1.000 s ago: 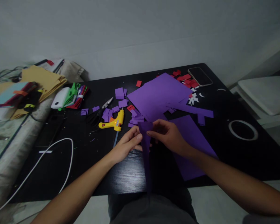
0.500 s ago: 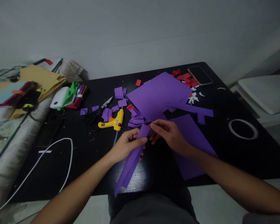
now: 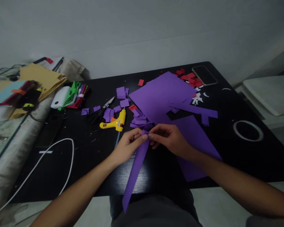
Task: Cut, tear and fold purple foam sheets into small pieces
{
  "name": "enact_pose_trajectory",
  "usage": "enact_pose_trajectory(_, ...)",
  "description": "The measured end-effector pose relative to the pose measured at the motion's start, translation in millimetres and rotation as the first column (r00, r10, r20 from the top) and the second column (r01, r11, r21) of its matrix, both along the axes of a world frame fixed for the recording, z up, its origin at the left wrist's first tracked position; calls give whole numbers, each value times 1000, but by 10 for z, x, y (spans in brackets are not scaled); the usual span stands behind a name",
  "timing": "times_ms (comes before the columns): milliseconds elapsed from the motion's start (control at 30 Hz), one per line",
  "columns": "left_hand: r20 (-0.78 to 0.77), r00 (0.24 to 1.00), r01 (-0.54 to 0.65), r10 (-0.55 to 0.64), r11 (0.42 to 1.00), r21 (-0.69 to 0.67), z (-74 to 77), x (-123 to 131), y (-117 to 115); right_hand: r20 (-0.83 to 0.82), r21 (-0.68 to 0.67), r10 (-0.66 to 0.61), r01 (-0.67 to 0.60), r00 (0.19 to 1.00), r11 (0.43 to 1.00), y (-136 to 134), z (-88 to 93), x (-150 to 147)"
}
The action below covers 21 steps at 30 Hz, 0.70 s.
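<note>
A long purple paper strip (image 3: 136, 167) slants down toward the table's front edge, its upper end between my two hands. My left hand (image 3: 129, 142) pinches that end with the thumb on top. From the other side, the thumb and fingers of my right hand (image 3: 167, 137) grip the same end. Beside my left hand lies a yellow glue gun (image 3: 115, 122) with a glue stick poking out. Behind my hands are small purple paper pieces (image 3: 139, 118). A purple sheet (image 3: 196, 138) lies partly under my right forearm.
A larger purple sheet (image 3: 162, 93) lies farther back, near red scraps (image 3: 191, 78), white scraps (image 3: 197, 99) and a phone (image 3: 204, 75). Scissors (image 3: 101, 112) rest left of the glue gun. A white cable (image 3: 72, 157) loops at left; a white ring (image 3: 248, 130) is at right.
Both hands have drawn together at the strip's upper end. The strip hangs steeper, its lower end nearer me, and it shows as one narrow band instead of two spread layers.
</note>
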<state>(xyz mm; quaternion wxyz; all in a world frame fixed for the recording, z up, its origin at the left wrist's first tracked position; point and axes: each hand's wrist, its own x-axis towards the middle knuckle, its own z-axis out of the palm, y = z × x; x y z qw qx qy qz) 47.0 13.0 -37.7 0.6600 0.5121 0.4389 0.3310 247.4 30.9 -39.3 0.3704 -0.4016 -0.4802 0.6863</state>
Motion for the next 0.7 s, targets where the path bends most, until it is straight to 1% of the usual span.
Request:
enact_pose_trajectory(200,-31,998,-51,51,998,-23,-41,-15,-15,-37,1,-18,18,999,1000,-4,-21,-17)
enact_pose_trajectory(400,-46,995,-92,91,995,-28,-14,-28,-1,-60,19,-11,12,998,1000,-16,-42,-9)
enact_pose_trajectory(600,30,997,-75,76,996,-50,15,-28,5,-41,64,-30,33,999,997,-19,-40,-11)
enact_pose_trajectory(700,57,996,-61,66,994,-86,11,-34,3,-8,98,-39,39,999,994,-18,-49,-10)
